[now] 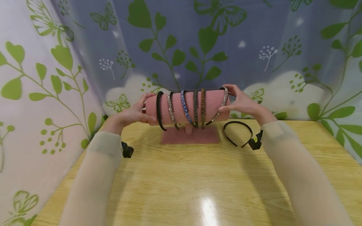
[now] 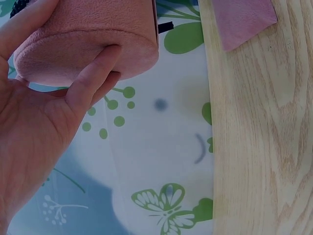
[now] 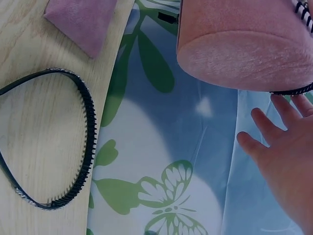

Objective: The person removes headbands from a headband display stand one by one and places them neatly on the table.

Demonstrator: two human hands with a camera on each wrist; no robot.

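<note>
A pink plush headband stand [image 1: 213, 99] has a horizontal roll on a flat base [image 1: 189, 138]. My left hand [image 1: 131, 112] grips the roll's left end, thumb in front, fingertips against the round end face [image 2: 88, 51]. At the right end, my right hand [image 1: 244, 102] pinches a silver rhinestone headband [image 1: 225, 97] that hangs slanted around the roll. Further left on the roll sit a black headband [image 1: 159, 110], a silver one [image 1: 170, 108], a blue one [image 1: 184, 105], a dark grey one [image 1: 195, 108] and a gold-brown one [image 1: 203, 108].
A loose black headband [image 3: 91, 122] with inner teeth lies on the wooden table [image 1: 181, 175], right of the stand's base. Behind and to the left hangs a leaf-and-butterfly patterned curtain [image 1: 181, 40]. Both wrists wear small black cameras.
</note>
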